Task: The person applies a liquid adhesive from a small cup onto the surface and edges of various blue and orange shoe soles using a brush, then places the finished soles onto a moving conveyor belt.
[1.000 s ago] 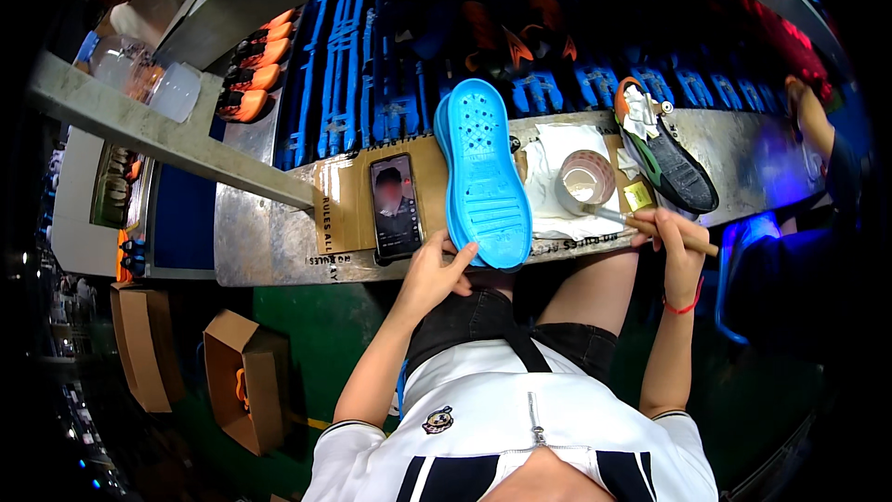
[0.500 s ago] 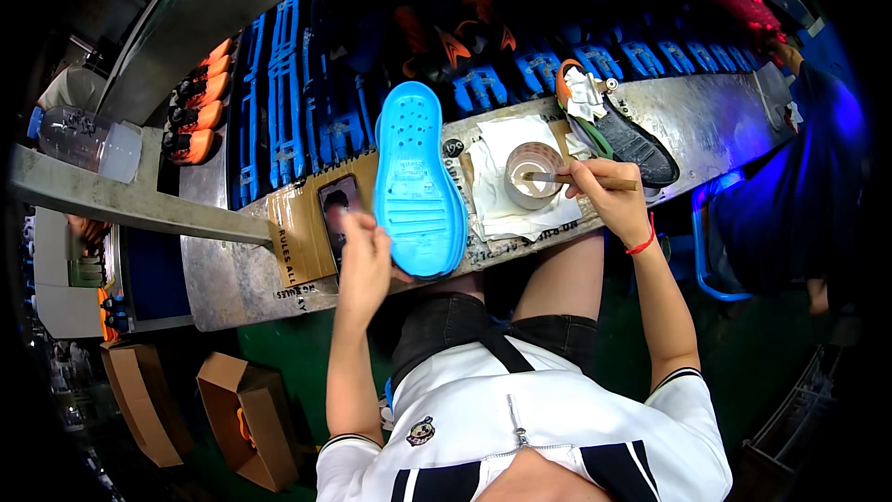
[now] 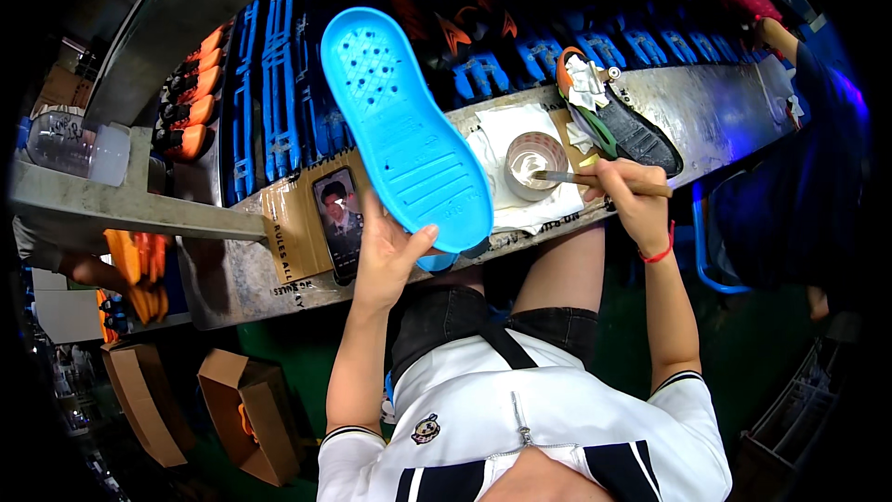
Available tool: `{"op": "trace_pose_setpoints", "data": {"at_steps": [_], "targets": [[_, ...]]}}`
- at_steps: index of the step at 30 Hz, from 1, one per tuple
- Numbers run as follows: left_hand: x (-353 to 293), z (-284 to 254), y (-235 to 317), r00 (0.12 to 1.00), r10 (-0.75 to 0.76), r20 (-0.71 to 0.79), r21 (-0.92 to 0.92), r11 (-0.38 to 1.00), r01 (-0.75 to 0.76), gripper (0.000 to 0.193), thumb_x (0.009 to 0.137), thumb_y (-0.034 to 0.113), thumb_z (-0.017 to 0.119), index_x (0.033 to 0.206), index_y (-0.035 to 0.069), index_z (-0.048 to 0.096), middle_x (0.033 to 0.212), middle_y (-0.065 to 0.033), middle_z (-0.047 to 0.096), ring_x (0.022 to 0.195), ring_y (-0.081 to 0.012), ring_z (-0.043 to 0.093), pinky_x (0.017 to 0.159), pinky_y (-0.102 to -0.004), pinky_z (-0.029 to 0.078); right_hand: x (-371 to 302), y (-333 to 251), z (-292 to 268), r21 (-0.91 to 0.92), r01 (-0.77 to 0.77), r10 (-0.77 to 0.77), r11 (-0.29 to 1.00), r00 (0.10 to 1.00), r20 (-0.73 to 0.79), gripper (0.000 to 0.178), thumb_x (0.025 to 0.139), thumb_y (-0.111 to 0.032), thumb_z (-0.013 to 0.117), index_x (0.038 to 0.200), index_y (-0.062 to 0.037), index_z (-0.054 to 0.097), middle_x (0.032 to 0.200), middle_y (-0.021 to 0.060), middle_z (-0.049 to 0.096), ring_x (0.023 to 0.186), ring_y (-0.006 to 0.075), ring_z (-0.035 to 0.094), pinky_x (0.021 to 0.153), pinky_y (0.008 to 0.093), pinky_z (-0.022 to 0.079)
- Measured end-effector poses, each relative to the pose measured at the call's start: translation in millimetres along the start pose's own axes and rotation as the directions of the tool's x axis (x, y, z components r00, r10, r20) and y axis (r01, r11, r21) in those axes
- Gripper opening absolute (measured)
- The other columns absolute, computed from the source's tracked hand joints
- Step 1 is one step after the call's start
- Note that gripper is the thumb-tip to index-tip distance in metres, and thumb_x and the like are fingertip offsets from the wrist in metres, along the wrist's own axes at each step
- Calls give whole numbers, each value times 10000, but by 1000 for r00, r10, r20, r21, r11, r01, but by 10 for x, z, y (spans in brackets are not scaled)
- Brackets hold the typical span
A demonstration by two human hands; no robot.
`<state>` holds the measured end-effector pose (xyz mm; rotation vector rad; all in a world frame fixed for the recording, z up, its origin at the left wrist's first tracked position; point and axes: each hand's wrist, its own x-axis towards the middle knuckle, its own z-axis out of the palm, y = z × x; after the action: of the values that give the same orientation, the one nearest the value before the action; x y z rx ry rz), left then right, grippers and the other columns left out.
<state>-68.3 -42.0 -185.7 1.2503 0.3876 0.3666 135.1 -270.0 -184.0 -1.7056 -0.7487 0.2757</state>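
My left hand [image 3: 390, 256] is closed on the heel edge of a light blue shoe sole [image 3: 409, 144], thumb on its upper face. The sole is raised toward me and tilted, its holed toe end pointing up and left. Part of another blue sole [image 3: 437, 262] shows beneath its heel. In my right hand [image 3: 632, 203] is a wooden-handled brush [image 3: 641, 187], gripped between the fingers. The brush's tip lies over the mouth of a round cup [image 3: 525, 151], which stands on white paper [image 3: 492, 123] at the bench's front edge.
Left of the sole, a phone [image 3: 339, 223] lies on cardboard [image 3: 293, 242]. A dark sole with crumpled tissue [image 3: 641, 135] lies right of the cup. Blue racks [image 3: 483, 74] line the back. Co-workers flank me: a dark-clothed person [image 3: 771, 186] right, a hand near orange pieces [image 3: 139, 270] left.
My left hand has gone from beside the phone to the sole's heel. The blue sole has risen and tilted left, and my right hand shifted slightly right. Orange pieces have appeared at far left.
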Motion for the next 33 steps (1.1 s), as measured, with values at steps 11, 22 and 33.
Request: {"op": "trace_pose_setpoints", "data": {"at_steps": [11, 22, 33], "targets": [[13, 325, -55, 968, 244, -55, 198, 953, -229, 685, 831, -56, 620, 1368, 26, 204, 1205, -173, 505, 1060, -209, 591, 814, -300, 555, -269, -449, 187, 89, 234, -245, 968, 957, 154, 206, 852, -21, 525, 814, 31, 721, 625, 90, 673, 571, 164, 626, 575, 269, 478], [-6, 350, -41, 962, 269, -55, 242, 938, -249, 698, 832, -38, 633, 1373, 7, 195, 1180, -185, 525, 1007, -217, 622, 757, -286, 571, -220, -424, 142, 103, 269, -277, 958, 959, 69, 203, 852, -23, 532, 805, 27, 723, 622, 86, 673, 534, 156, 623, 534, 255, 472], [-8, 399, -12, 959, 284, -21, 296, 918, -266, 704, 837, -22, 630, 1385, 1, 187, 1168, -198, 535, 1014, -243, 628, 785, -316, 577, -216, -401, 86, 142, 328, -345, 934, 931, 121, 195, 832, -17, 543, 760, 16, 722, 606, 96, 662, 523, 169, 622, 532, 265, 474]]}}
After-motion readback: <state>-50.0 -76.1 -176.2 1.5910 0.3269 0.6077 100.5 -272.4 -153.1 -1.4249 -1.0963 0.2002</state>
